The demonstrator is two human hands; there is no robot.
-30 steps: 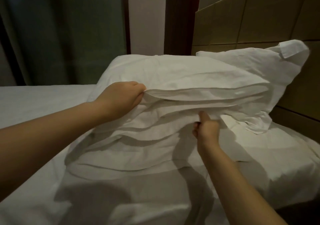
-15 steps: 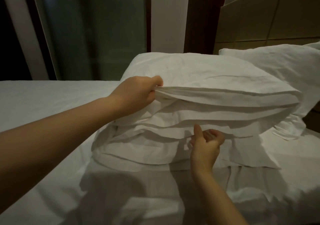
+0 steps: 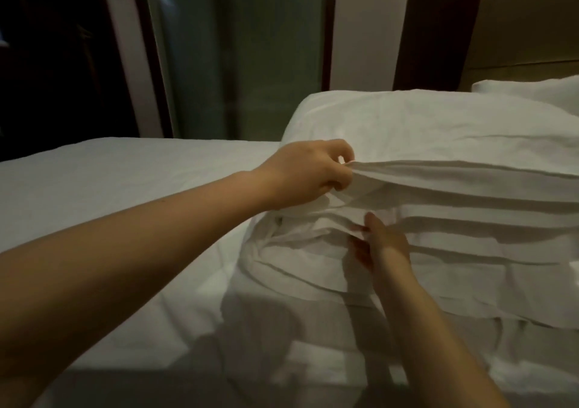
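Pillow point(image 3: 423, 131) lay on bed point(image 3: 125, 188) at frame's 3 o'clock, second pillow point(image 3: 532, 91) at its 2 o'clock. Left hand point(image 3: 313, 172) pinched the pillowcase hem point(image 3: 438, 169) at the pillow's 9 o'clock, same as before. Right hand point(image 3: 379, 244) had slid from 6 toward 8 o'clock into the lower folds; can't tell its grip. Probably tucking the flap, unfinished.

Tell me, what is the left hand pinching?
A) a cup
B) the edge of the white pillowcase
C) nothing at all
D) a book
B: the left hand has its fingers curled round a fold at the edge of the white pillowcase, lifting it off the layers below.
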